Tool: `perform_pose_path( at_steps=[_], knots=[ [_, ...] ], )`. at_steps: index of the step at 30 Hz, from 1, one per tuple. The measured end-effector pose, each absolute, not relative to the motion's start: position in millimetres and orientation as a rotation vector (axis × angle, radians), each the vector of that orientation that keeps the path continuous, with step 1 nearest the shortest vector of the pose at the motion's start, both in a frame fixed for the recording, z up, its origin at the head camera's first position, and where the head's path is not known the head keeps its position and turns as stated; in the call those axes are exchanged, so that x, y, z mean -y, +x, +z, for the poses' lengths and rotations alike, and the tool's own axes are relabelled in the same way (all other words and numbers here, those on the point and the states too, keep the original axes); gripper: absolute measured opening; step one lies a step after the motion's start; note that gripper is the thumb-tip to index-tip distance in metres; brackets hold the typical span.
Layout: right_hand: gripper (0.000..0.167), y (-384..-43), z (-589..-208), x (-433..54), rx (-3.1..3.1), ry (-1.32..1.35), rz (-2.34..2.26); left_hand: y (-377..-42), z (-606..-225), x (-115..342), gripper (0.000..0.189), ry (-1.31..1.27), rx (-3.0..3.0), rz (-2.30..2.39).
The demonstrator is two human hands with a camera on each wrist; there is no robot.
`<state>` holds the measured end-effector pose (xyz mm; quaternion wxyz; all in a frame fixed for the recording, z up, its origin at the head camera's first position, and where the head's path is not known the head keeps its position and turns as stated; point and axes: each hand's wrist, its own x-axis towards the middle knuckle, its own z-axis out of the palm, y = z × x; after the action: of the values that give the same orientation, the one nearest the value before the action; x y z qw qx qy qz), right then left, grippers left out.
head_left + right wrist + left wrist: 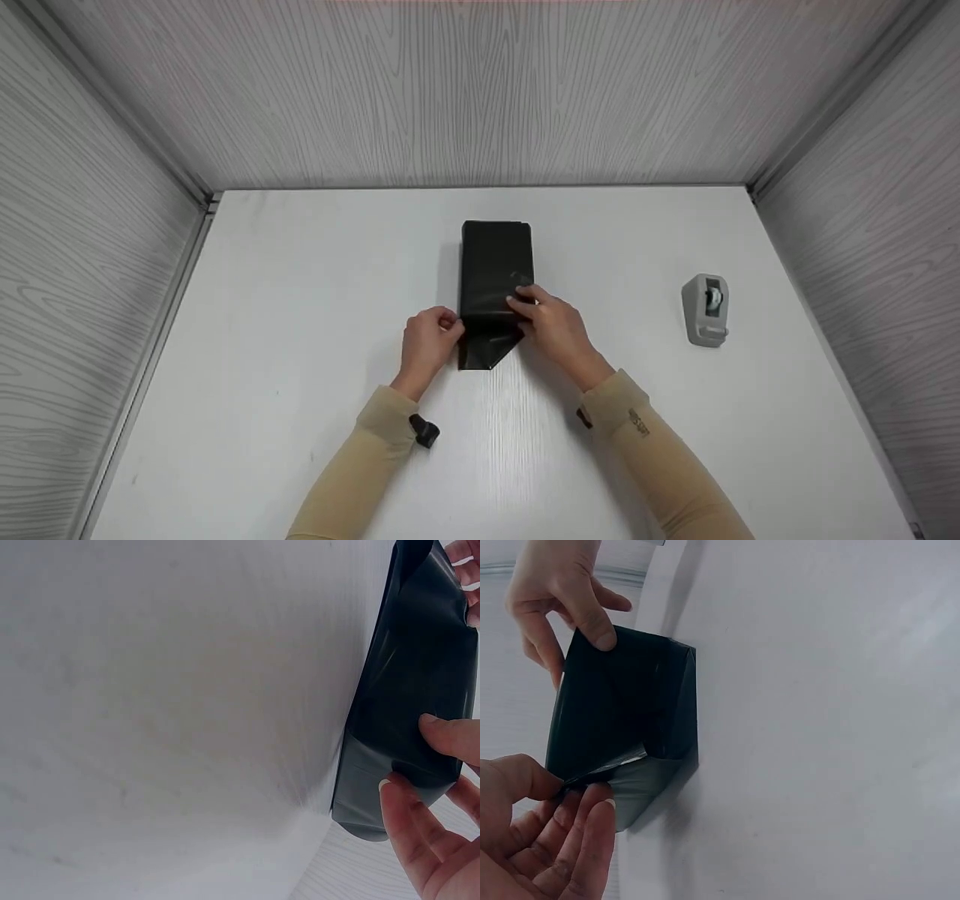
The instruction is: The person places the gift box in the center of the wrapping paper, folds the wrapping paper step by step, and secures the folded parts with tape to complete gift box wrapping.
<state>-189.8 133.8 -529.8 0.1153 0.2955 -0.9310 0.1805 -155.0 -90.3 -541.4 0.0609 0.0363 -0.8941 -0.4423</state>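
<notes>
A box-shaped parcel [495, 259] in glossy black wrapping lies lengthwise on the white table. From its near end a loose flap [484, 352] spreads toward the person, slanting in on the right. My left hand [429, 341] pinches the wrapping's edge at the near left corner between thumb and fingers, as the left wrist view shows. At the near right corner, my right hand [559, 326] grips the parcel, fingers over the top and thumb [600, 634] against the folded-in end. The right wrist view shows creased wrapping [405, 690] under that thumb. What lies inside the wrapping is hidden.
A grey tape dispenser [705, 311] with a roll in it stands on the right of the table [300, 300]. Wood-grain panels [480, 90] rise at the back and on both sides. Both forearms wear tan sleeves with black wrist straps.
</notes>
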Motion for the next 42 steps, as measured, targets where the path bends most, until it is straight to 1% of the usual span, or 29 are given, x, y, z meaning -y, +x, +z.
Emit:
perform_pose_path(
  at_steps=[15,24,34,39,42],
  knots=[
    [0.046,-190.2,-529.4,-133.7,2.743,0.863,0.546,-147.6,-543.6,92.9,0.007,0.132,2.697,-1.437],
    [0.045,-190.3,-528.4,-133.0,2.754,0.855,0.545,-139.6,-547.3,95.4,0.014,0.098,2.719,-1.55],
    [0.045,-191.0,-530.7,-133.3,2.743,0.849,0.522,-134.7,-549.2,92.7,0.025,0.042,2.785,-1.501],
    [0.045,-191.1,-531.6,-133.9,2.731,0.852,0.51,-134.3,-548.4,91.3,0.028,0.057,2.814,-1.458],
    [0.046,-190.1,-531.7,-135.1,2.74,0.85,0.511,-133.8,-548.5,90.3,0.024,0.039,2.827,-1.454]
  ],
)
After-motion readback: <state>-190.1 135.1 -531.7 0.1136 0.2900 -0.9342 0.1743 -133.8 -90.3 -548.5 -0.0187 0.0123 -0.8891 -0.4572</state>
